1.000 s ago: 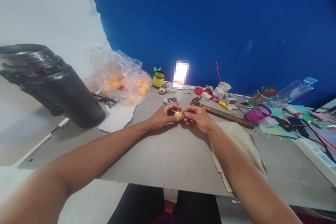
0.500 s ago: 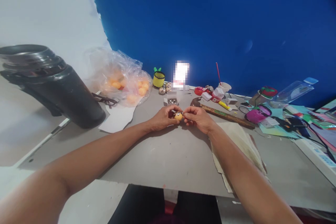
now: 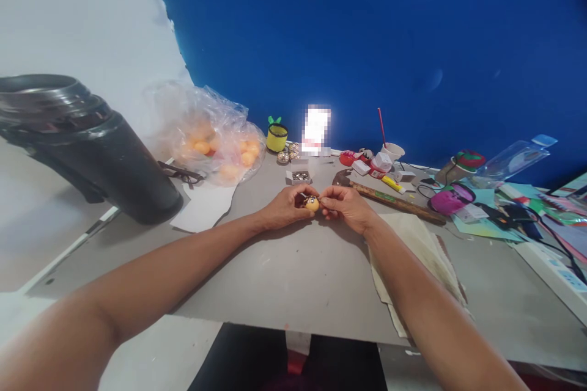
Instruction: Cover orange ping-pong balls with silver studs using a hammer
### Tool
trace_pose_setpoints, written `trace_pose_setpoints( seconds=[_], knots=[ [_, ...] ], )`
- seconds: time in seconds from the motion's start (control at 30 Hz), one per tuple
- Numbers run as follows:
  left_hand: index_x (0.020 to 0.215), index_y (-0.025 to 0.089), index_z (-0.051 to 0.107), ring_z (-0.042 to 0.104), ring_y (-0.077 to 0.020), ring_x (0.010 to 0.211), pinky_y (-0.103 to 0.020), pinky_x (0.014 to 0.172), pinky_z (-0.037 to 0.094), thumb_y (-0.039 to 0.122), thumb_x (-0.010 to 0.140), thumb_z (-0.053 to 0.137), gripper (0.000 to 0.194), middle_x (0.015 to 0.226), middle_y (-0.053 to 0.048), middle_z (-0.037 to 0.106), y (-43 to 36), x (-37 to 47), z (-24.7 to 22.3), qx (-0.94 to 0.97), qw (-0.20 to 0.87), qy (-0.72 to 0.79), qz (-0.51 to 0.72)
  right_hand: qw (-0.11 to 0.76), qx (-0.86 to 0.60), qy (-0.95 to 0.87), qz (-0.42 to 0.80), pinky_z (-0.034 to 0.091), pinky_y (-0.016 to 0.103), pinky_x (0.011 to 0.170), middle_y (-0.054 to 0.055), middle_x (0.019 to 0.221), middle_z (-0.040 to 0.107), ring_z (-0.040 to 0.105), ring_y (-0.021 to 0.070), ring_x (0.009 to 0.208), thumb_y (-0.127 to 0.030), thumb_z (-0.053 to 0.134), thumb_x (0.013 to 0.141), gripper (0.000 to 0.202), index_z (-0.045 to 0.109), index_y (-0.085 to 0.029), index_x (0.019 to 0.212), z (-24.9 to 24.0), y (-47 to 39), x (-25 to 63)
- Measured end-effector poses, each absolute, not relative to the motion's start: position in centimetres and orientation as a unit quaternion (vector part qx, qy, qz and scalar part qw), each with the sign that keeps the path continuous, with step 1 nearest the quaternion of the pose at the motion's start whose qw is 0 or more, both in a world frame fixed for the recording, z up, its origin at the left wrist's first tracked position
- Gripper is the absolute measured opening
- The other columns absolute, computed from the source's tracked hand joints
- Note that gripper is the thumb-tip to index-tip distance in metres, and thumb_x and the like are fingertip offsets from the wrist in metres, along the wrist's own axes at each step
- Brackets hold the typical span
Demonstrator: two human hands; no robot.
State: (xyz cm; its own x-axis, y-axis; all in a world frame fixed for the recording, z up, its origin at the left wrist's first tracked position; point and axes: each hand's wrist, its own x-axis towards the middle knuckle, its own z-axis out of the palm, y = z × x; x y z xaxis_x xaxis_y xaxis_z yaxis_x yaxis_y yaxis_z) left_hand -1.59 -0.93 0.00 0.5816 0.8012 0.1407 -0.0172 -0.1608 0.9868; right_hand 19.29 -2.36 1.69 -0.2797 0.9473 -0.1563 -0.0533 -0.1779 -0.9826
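Note:
Over the middle of the grey table, my left hand [image 3: 285,206] grips a small orange ball [image 3: 312,204] between thumb and fingers. Shiny metal dots cover part of the ball's upper side. My right hand [image 3: 345,204] is closed in a pinch at the ball's right side; whatever lies between its fingertips is too small to make out. Just behind the ball stands a small open box [image 3: 301,176] of shiny metal pieces that look like thumbtacks. Farther back, several balls [image 3: 283,157] covered in shiny metal sit beside a yellow cup-shaped holder [image 3: 277,138].
A clear bag of orange balls [image 3: 229,153] and a large dark flask [image 3: 114,159] stand left. Right of my hands lie a hammer [image 3: 394,200] and a beige cloth [image 3: 426,250]. Beyond are a white cup [image 3: 392,151], a plastic bottle [image 3: 516,162] and a power strip [image 3: 554,275].
My left hand and the ball have turned slightly, so more of the plain orange side shows. The right hand stays pinched beside it, almost unmoved.

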Motion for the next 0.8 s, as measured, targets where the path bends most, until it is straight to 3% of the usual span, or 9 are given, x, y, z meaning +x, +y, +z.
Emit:
trace_pose_setpoints(
  seconds=[0.8],
  knots=[
    [0.106, 0.014, 0.066, 0.061, -0.0138, 0.076, -0.024, 0.065, 0.05, 0.022, 0.074, 0.075, 0.034, 0.087, -0.002, 0.066, -0.9, -1.65, 0.24, 0.689, 0.555, 0.309, 0.348, 0.381, -0.458, -0.513, 0.618, 0.051, 0.023, 0.056, 0.002, 0.071, 0.069, 0.061, 0.011, 0.061, -0.045, 0.094, 0.06, 0.041, 0.072, -0.017, 0.079, 1.59, -2.21, 19.56]
  ],
)
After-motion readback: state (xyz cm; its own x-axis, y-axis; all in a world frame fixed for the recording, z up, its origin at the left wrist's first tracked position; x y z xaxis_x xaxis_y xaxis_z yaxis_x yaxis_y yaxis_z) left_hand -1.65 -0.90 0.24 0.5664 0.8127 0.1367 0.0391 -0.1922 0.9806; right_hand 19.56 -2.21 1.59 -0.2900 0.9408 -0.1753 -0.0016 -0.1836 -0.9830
